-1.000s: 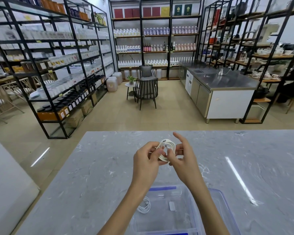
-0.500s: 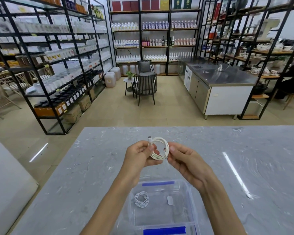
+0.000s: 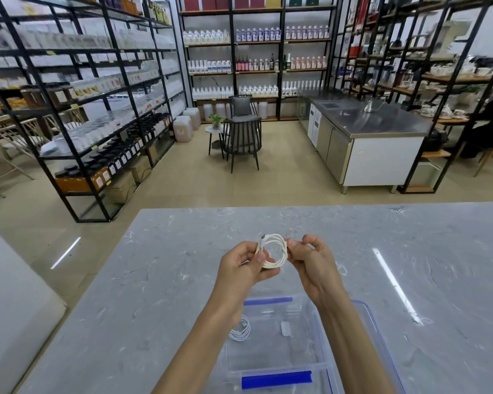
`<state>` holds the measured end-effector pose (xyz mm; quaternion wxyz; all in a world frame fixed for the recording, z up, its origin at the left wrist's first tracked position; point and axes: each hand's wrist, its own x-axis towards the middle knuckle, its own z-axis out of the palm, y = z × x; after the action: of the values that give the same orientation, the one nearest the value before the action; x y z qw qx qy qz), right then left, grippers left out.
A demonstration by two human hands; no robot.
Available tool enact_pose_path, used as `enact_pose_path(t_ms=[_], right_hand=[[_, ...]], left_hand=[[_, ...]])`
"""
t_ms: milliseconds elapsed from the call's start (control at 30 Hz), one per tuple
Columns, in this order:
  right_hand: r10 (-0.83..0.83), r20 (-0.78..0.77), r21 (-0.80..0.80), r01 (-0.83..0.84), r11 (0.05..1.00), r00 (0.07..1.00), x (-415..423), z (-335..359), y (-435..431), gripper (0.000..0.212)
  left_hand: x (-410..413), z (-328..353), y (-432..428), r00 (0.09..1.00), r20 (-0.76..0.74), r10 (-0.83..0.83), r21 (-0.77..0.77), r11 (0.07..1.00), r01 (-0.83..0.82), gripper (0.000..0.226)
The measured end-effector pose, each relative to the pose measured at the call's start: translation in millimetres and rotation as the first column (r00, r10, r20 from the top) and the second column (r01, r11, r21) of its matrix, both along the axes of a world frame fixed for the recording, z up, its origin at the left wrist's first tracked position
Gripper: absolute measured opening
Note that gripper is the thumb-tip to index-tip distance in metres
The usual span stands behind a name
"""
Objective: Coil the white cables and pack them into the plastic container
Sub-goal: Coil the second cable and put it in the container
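Note:
I hold a white cable [image 3: 276, 251] wound into a small ring above the grey marble table [image 3: 160, 280]. My left hand [image 3: 241, 268] pinches the ring's left side, where a plug end sticks up. My right hand [image 3: 310, 261] pinches its right side. Below my forearms stands a clear plastic container [image 3: 305, 371] with blue clips. Inside it lies another coiled white cable [image 3: 241, 329], partly hidden by my left forearm, and a small white piece [image 3: 286, 328].
A clear lid with a blue rim [image 3: 382, 348] lies by the container's right side. Beyond the table's far edge are black shelf racks [image 3: 97, 109], a dark chair [image 3: 242, 137] and a steel counter [image 3: 367, 132]. A white block [image 3: 9, 302] stands to the left.
The coil has settled into a flat ring held from both sides and sits a little lower. My right hand moved from wrapping around it to pinching its right edge.

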<state>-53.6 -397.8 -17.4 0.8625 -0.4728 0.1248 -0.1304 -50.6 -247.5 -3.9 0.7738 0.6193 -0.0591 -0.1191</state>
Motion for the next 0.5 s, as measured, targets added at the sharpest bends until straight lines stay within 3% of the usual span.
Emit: enact_pose_path(t_ms=[167,267,400,500], right_hand=[[0.006,0.108,-0.079,0.003,0.997,0.994,-11.1,-5.8,9.0,0.016],[0.117,-0.013,-0.115,-0.117,0.986,0.993,-23.8,-14.5,11.7,0.027],[0.061,-0.221,-0.211,-0.109,0.971,0.973,-33.9,-38.0,19.0,0.031],[0.072,-0.290,-0.260,-0.151,0.954,0.954,-40.8,-60.6,24.5,0.030]], left_hand=[[3.5,-6.6,12.1,0.987,-0.161,-0.010,-0.218,0.976,-0.025,0.014],[4.1,-18.9,18.0,0.980,-0.200,-0.024,-0.199,0.980,-0.017,0.016],[4.4,-39.2,20.9,0.974,-0.225,-0.011,-0.134,0.991,-0.020,0.015],[2.4,-61.9,24.6,0.967,-0.256,0.008,-0.063,0.998,-0.025,0.016]])
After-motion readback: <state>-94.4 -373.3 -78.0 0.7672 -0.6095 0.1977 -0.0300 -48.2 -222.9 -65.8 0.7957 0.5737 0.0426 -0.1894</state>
